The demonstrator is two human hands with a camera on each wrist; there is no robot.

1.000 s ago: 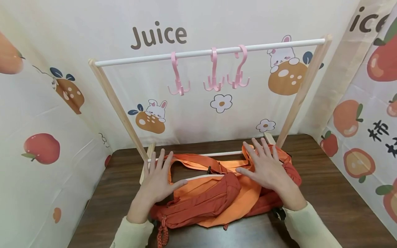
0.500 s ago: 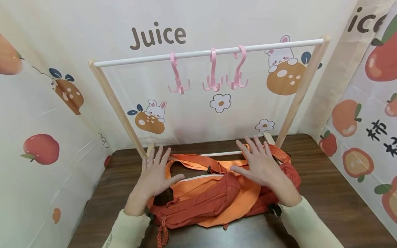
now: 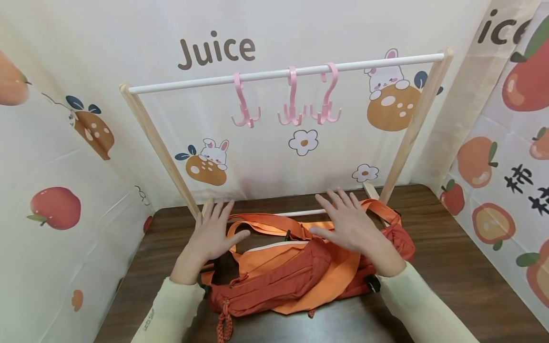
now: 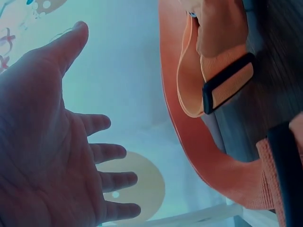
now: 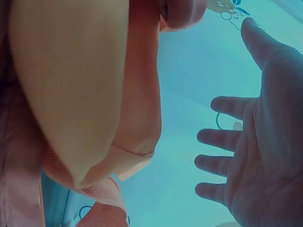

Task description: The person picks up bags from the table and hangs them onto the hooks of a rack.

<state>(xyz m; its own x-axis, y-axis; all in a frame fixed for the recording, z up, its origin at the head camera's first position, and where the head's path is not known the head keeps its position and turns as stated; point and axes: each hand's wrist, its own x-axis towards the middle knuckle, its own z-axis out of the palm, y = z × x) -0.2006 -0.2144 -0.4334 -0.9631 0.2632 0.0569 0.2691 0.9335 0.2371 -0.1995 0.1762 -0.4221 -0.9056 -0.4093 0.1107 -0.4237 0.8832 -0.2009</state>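
Red and orange, the bag lies on the brown worktop by the wooden rack. The left hand is over the bag's left side, and the right hand is over its right side. Both have fingers spread and hold nothing. Three pink hooks hang from the white bar.

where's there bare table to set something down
The table is bare right of the bag, out to its right edge; another patch lies left of the left hand, out to the left edge. The middle is crowded: bag, straps, right hand.
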